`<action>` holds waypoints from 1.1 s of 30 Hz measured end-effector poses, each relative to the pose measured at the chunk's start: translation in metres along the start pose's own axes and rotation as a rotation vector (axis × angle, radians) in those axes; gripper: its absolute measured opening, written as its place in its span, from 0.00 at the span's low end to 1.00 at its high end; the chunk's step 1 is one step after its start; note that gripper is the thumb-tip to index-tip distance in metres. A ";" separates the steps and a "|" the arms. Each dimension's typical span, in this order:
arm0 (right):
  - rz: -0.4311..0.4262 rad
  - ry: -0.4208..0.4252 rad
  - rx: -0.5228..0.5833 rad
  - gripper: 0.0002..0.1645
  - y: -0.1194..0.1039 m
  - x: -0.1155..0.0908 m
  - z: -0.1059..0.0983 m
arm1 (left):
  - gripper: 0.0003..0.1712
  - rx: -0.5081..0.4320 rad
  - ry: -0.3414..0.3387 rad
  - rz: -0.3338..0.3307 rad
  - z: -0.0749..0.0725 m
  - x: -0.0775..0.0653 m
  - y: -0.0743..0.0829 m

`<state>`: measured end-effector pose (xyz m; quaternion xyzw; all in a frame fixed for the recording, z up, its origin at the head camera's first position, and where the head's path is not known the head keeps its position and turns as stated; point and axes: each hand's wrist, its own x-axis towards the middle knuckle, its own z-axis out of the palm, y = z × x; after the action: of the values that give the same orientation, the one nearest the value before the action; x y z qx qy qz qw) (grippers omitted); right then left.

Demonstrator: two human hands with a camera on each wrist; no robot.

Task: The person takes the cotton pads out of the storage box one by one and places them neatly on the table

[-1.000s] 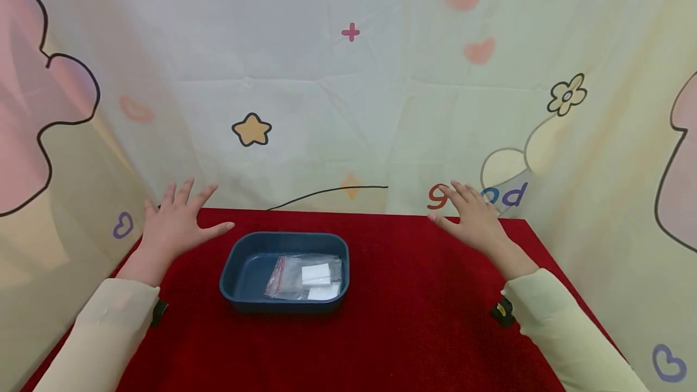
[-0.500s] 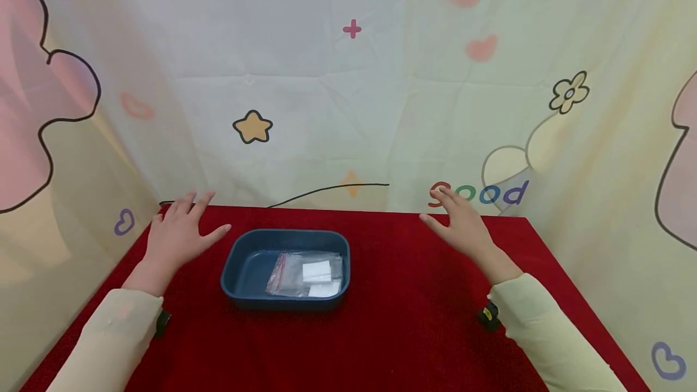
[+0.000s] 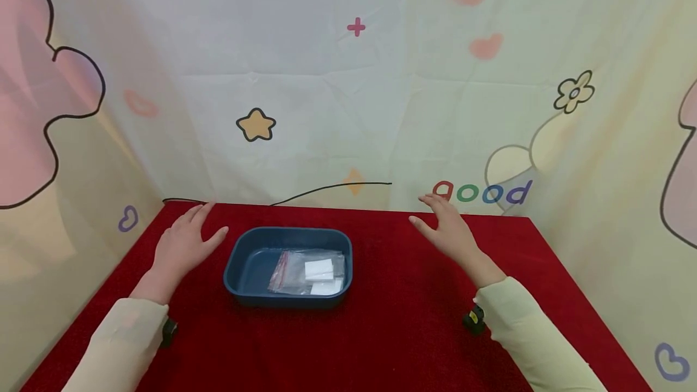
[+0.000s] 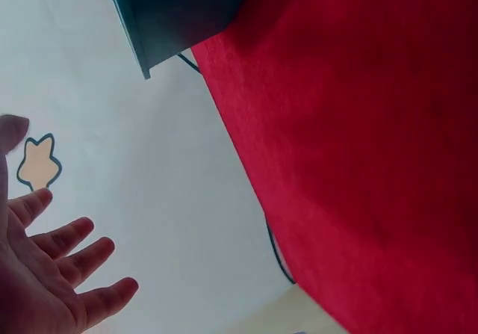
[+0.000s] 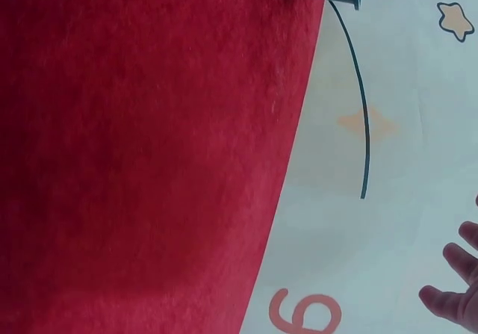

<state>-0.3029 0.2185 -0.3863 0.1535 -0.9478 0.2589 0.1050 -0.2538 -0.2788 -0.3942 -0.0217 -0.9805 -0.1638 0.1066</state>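
Observation:
A dark blue rectangular tub [image 3: 288, 301] rests on the red cloth, left of the middle. Inside it, toward the right end, lie clear plastic zip bags [image 3: 291, 274] with red-striped seals and white rectangular pieces [image 3: 318, 270] in or on them. To the left of the tub my left hand [image 3: 182, 244] is held up, thumb spread from the fingers, nothing in it. My right hand [image 3: 452, 231] hovers over the right side of the cloth, well apart from the tub, likewise holding nothing. In the left wrist view the tub's outer wall [image 4: 187, 20] shows near the top.
The red cloth [image 3: 392, 331] covers the table. A pale printed curtain [image 3: 316, 107] hangs behind it and at both sides, close to the table edges. Dark wrist devices [image 3: 474, 319] sit under both sleeves.
Both hands have lowered a little and come inward, the right one moving clearly left. Their fingers look less spread. The tub and bags stay put while the head view shifts slightly.

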 end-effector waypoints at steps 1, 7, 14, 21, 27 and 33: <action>-0.002 -0.001 0.008 0.37 0.000 0.000 0.001 | 0.45 -0.021 -0.005 -0.003 0.001 0.000 -0.001; -0.012 -0.010 0.067 0.36 -0.005 0.001 0.011 | 0.43 -0.129 -0.042 -0.031 0.008 -0.003 -0.005; -0.024 -0.016 0.123 0.36 -0.012 0.005 0.024 | 0.42 -0.215 -0.074 -0.059 0.016 -0.007 -0.005; -0.027 -0.016 0.166 0.34 -0.021 0.007 0.035 | 0.41 -0.275 -0.095 -0.091 0.026 -0.014 -0.008; -0.028 -0.031 0.198 0.32 -0.027 0.007 0.047 | 0.41 -0.321 -0.101 -0.129 0.033 -0.017 -0.010; -0.022 -0.047 0.220 0.30 -0.035 0.006 0.056 | 0.40 -0.373 -0.114 -0.172 0.038 -0.021 -0.010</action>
<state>-0.3026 0.1589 -0.4157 0.1805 -0.9142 0.3565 0.0681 -0.2421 -0.2763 -0.4375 0.0333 -0.9359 -0.3493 0.0308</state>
